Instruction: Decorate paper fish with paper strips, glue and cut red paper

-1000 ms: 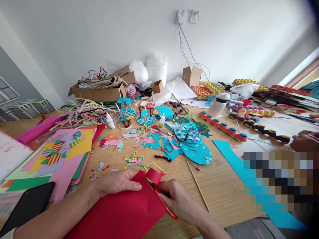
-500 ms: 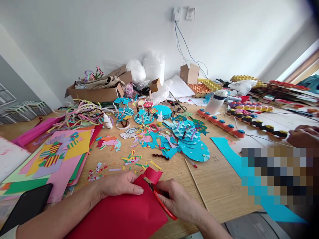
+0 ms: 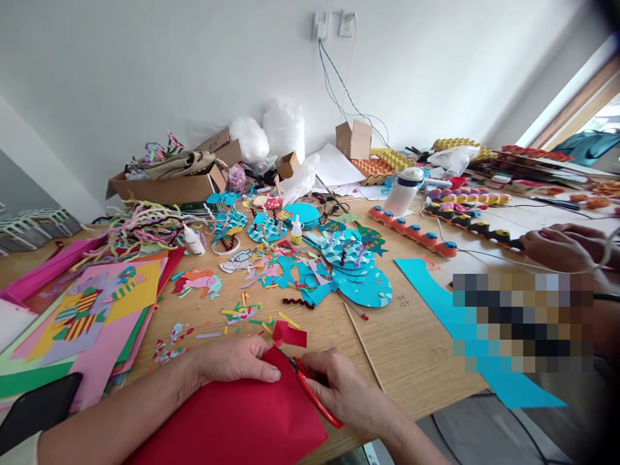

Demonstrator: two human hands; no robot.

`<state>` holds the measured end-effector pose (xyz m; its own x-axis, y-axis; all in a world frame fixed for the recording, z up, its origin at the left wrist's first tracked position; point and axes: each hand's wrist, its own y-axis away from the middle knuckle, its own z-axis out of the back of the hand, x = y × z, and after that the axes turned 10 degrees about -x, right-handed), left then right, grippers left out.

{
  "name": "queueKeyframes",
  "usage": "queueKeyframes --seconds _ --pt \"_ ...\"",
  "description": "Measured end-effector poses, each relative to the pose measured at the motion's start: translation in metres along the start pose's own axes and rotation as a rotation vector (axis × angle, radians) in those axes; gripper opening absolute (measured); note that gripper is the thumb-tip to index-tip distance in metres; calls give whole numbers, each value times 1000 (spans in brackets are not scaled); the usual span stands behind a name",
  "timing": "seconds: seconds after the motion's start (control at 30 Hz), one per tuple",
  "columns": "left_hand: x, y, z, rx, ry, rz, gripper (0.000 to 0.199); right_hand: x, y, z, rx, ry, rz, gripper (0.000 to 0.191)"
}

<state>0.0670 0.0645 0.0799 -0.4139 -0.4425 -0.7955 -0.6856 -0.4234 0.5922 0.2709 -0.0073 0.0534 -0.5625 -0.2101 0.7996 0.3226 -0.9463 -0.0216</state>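
My left hand pinches the top edge of a large red sheet of paper, its thumb lying on the front. In my right hand is a pair of scissors with red handles, their dark blades at the paper's top corner beside my left thumb. A small red paper piece rests just beyond the blade tips and looks separate from the sheet. Past it lie thin paper scraps in several colours and a brown pipe cleaner.
Colored paper sheets and a black phone lie at left. Blue paper discs and glue bottles stand mid-table. A wooden stick and a blue paper strip lie right. Another person's hands work at far right.
The small red piece has dropped away from the sheet's corner and now lies flatter beyond the scissors. The view has turned slightly right. More of the other person's hands shows.
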Motion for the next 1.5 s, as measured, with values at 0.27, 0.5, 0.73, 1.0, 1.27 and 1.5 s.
queueKeyframes --seconds 0.27,0.5,0.73,1.0,1.27,1.5 --pt "0 -11 -6 41 12 38 24 -6 7 7 -31 -25 -59 30" --pt "-5 12 5 -194 114 34 24 -23 30 52 -222 279 -314 31" --pt "-37 55 11 -591 262 -21 30 -53 49 83 -134 805 -733 31" --pt "-61 83 13 -853 360 -174 30 -53 43 87 -122 880 -712 29" --pt "-42 65 7 -881 630 -411 27 3 29 53 -287 18 -316 46" --pt "-32 60 -5 -824 660 -615 28 20 -11 -26 73 -712 -252 54"
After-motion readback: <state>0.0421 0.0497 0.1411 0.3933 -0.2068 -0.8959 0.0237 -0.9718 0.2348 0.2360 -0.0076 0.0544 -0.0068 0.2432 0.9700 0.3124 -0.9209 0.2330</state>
